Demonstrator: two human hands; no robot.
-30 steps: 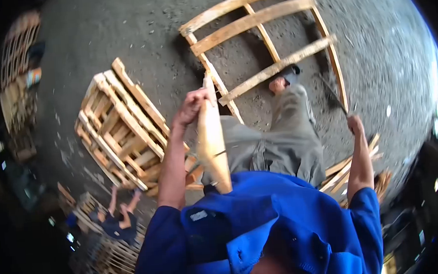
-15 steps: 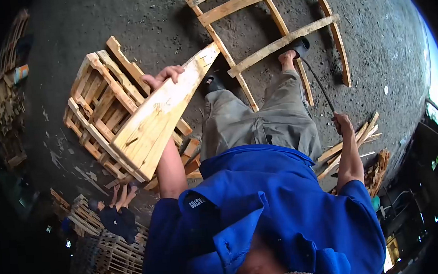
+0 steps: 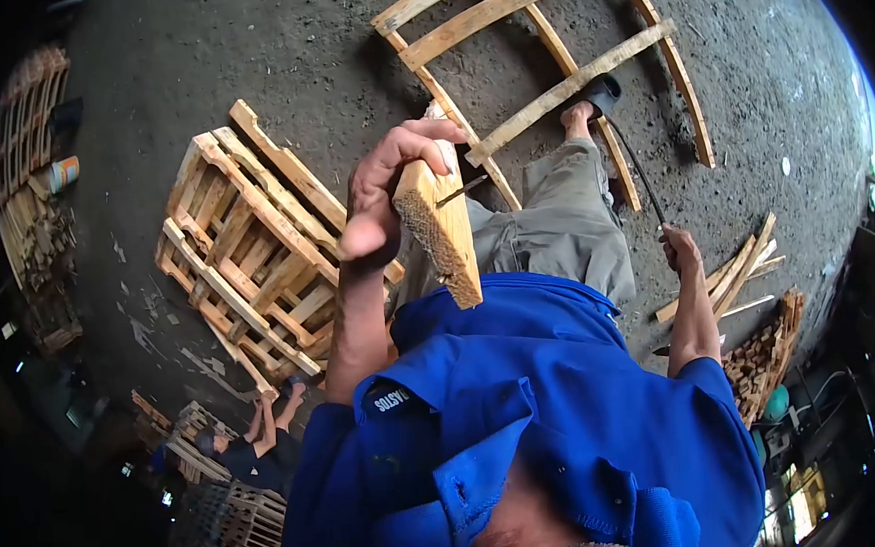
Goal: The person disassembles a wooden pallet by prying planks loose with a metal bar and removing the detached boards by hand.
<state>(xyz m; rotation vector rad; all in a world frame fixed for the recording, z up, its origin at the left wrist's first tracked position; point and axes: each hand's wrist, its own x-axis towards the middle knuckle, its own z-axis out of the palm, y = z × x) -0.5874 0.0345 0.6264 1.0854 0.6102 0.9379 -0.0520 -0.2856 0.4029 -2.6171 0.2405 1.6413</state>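
While half a second ago the long pale wooden board (image 3: 456, 247) presented its broad face, it is now turned, so that its rough sawn end faces the body and a dark thin nail (image 3: 465, 192) stands out from it. This turning probably makes the nail easier to reach. The left hand (image 3: 384, 181) holds the board before the legs, its fingers half curled over it and its thumb apart. The right hand's (image 3: 681, 249) fingers are closed around a black curved metal bar (image 3: 636, 166). Inside the collar of the bright blue cloth shirt (image 3: 585, 385), white letters seem to read "BASTOS".
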